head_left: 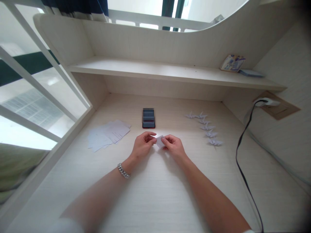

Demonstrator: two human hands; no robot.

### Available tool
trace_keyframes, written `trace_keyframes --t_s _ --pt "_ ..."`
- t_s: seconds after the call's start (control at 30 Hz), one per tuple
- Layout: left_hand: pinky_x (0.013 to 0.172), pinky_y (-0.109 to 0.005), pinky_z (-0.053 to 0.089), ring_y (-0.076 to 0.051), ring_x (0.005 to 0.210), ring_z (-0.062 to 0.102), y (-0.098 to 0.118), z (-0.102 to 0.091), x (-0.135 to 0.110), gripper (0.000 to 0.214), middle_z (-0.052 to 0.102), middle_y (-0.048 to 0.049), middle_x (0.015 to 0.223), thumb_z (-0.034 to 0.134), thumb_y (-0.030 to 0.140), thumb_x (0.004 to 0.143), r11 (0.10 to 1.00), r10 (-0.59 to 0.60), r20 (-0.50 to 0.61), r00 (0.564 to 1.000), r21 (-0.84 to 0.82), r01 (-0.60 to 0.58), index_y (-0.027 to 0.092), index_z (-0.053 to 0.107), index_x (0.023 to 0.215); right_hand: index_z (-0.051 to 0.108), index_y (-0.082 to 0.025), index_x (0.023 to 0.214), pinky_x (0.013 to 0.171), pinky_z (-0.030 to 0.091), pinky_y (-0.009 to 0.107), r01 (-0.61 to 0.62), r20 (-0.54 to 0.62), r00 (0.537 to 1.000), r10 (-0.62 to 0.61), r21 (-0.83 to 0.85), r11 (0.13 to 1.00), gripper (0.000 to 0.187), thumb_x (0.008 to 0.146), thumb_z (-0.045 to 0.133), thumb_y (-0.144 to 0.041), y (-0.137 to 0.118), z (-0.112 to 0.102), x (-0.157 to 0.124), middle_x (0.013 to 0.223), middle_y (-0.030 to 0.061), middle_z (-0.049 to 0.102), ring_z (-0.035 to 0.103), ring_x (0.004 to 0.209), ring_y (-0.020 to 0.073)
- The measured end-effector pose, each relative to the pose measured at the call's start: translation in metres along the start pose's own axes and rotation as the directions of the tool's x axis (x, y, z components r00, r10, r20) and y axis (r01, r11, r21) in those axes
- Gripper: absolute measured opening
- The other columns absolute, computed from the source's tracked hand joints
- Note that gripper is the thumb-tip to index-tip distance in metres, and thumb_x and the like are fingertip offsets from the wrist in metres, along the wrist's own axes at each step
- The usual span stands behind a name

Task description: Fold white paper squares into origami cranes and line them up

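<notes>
Between my two hands is a small folded piece of white paper (159,141), just above the desk. My left hand (143,144), with a silver chain bracelet (123,171) at its wrist, pinches the paper's left edge. On the other side, my right hand (174,145) grips it with the thumb on top. Loose white paper sheets (109,134) lie spread to the left. Several folded paper cranes (210,133) stand in a curved row to the right. Beyond my hands lies a phone (148,118), its screen blurred out.
A shelf (145,68) crosses above the desk's back, bearing a small colourful packet (232,62) and a flat bluish item (251,73). At right, a black cable (239,166) hangs from a plug (268,102) in the wall socket. White railing bars (34,77) border the left side.
</notes>
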State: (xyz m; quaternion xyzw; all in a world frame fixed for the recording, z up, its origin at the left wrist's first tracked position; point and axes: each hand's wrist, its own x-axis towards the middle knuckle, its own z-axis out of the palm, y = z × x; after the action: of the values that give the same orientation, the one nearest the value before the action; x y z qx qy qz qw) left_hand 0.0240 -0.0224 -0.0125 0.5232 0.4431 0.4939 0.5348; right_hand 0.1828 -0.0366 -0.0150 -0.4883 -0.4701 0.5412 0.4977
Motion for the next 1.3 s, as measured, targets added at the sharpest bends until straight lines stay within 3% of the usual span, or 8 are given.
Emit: trace_keyframes --t_s 0.23,0.33,0.43,0.57,0.73,0.83,1.07,1.3 --pt "0.063 -0.026 0.048 -0.015 0.073 0.062 0.003 -0.001 0.003 0.034 0.068 -0.0072 0.082 0.065 0.032 0.072 0.998 0.051 -0.063 0.997 -0.039 -0.054 0.014 0.061 0.100 0.069 -0.017 0.077 0.049 0.046 0.025 -0.019 0.011 1.000 0.019 0.003 1.000 0.029 0.067 0.068 -0.044 -0.001 0.001 0.000 0.069 0.0039 0.065 0.058 0.063 0.0167" --pt "0.061 -0.025 0.048 -0.014 0.073 0.061 0.005 -0.001 0.003 0.034 0.067 -0.0069 0.084 0.063 0.036 0.073 0.997 0.068 -0.121 0.990 -0.021 -0.071 0.014 0.061 0.100 0.070 -0.016 0.083 0.048 0.046 0.025 -0.012 -0.035 0.999 0.012 -0.011 1.000 0.033 0.068 0.066 -0.046 -0.002 0.003 -0.001 0.070 0.0051 0.065 0.060 0.063 0.0176" --pt "0.053 -0.021 0.044 -0.011 0.061 0.057 0.008 0.000 0.001 0.034 0.064 -0.0027 0.070 0.064 0.039 0.072 0.998 0.066 -0.163 0.984 0.013 -0.065 0.015 0.063 0.096 0.070 -0.016 0.087 0.047 0.046 0.025 0.005 -0.090 0.996 -0.007 -0.032 0.999 0.037 0.068 0.066 -0.047 -0.003 0.005 -0.002 0.067 0.0047 0.064 0.058 0.060 0.0165" --pt "0.043 -0.019 0.037 -0.008 0.045 0.050 0.013 0.000 -0.002 0.040 0.059 0.0004 0.055 0.064 0.041 0.072 0.999 0.013 -0.068 0.998 -0.041 -0.015 0.013 0.060 0.101 0.071 -0.016 0.091 0.045 0.044 0.024 0.036 -0.141 0.989 -0.045 -0.065 0.997 0.039 0.069 0.066 -0.047 -0.005 0.005 -0.003 0.060 0.0028 0.061 0.053 0.053 0.0134" --pt "0.042 -0.020 0.040 -0.011 0.047 0.057 0.017 0.002 -0.004 0.051 0.065 -0.0036 0.063 0.070 0.041 0.066 0.991 -0.062 0.030 0.998 -0.114 0.065 0.012 0.057 0.107 0.071 -0.016 0.091 0.048 0.046 0.027 0.061 -0.132 0.989 -0.069 -0.060 0.996 0.039 0.069 0.066 -0.047 -0.006 0.006 -0.004 0.065 0.0042 0.064 0.056 0.055 0.0149" --pt "0.043 -0.021 0.043 -0.012 0.049 0.060 0.015 0.003 -0.004 0.044 0.066 -0.0047 0.067 0.069 0.042 0.068 0.986 -0.099 0.076 0.992 -0.130 0.109 0.012 0.060 0.100 0.070 -0.016 0.089 0.050 0.047 0.027 0.064 -0.085 0.994 -0.067 -0.044 0.997 0.035 0.069 0.066 -0.045 -0.005 0.005 -0.004 0.069 0.0050 0.066 0.058 0.059 0.0158" --pt "0.048 -0.023 0.049 -0.015 0.055 0.064 0.010 0.002 -0.003 0.040 0.067 -0.0070 0.070 0.064 0.046 0.072 0.966 -0.159 0.092 0.983 -0.191 0.175 0.012 0.060 0.092 0.070 -0.016 0.081 0.051 0.047 0.027 0.073 -0.038 0.997 -0.075 -0.050 0.996 0.031 0.071 0.065 -0.044 -0.002 0.004 -0.003 0.066 0.0045 0.065 0.060 0.060 0.0169" --pt "0.056 -0.027 0.052 -0.018 0.065 0.067 0.010 0.003 -0.003 0.041 0.069 -0.0098 0.076 0.064 0.046 0.071 0.963 -0.163 0.085 0.983 -0.206 0.177 0.012 0.061 0.094 0.069 -0.017 0.090 0.055 0.050 0.029 0.068 -0.029 0.997 -0.069 -0.036 0.997 0.034 0.071 0.065 -0.044 -0.003 0.005 -0.004 0.075 0.0063 0.069 0.063 0.061 0.0179"
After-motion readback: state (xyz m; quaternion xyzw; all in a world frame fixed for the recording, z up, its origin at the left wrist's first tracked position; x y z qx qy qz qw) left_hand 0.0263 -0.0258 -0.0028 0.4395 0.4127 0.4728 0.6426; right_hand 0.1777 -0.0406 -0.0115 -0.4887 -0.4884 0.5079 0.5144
